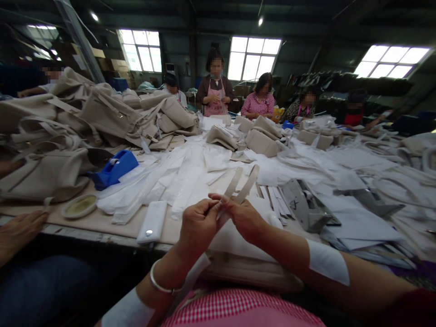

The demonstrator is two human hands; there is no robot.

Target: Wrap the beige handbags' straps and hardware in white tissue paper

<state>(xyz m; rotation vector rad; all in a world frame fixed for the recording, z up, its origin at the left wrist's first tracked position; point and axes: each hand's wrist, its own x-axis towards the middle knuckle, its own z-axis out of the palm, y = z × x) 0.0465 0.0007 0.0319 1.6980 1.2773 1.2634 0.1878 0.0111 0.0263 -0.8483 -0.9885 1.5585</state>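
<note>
My left hand (200, 221) and my right hand (245, 218) meet in front of me, just above the table's near edge. Between their closed fingers is a beige strap (248, 184), its loop rising above the hands toward the far side. Both thumbs press against it near the wrapped part. Below my hands lies a beige bag (248, 272), partly covered by white sheet material and hidden by my forearms. A white rectangular device (152, 221) rests on the table to the left of my left hand.
A blue tape dispenser (116, 170) and a round dish (79, 206) stand on the left; a grey tape dispenser (303, 204) stands on the right. Beige bags (112, 113) pile up behind. A co-worker's hand (23, 234) rests at the left edge. Several people work across the table.
</note>
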